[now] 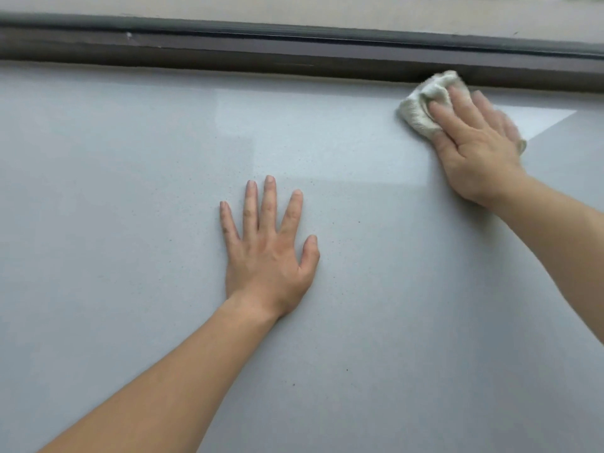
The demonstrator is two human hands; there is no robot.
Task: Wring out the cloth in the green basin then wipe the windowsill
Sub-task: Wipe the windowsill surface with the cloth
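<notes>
A wide grey speckled windowsill (130, 223) fills the view. At its far right, against the window frame, lies a bunched off-white cloth (421, 104). My right hand (474, 142) lies on top of the cloth with straight fingers and presses it onto the sill. My left hand (266, 246) rests flat on the sill's middle, fingers spread, holding nothing. The green basin is out of view.
A dark brown window frame (228, 53) with a grey rail runs along the far edge of the sill. Small dark specks dot the surface. A bright reflection patch lies right of the cloth.
</notes>
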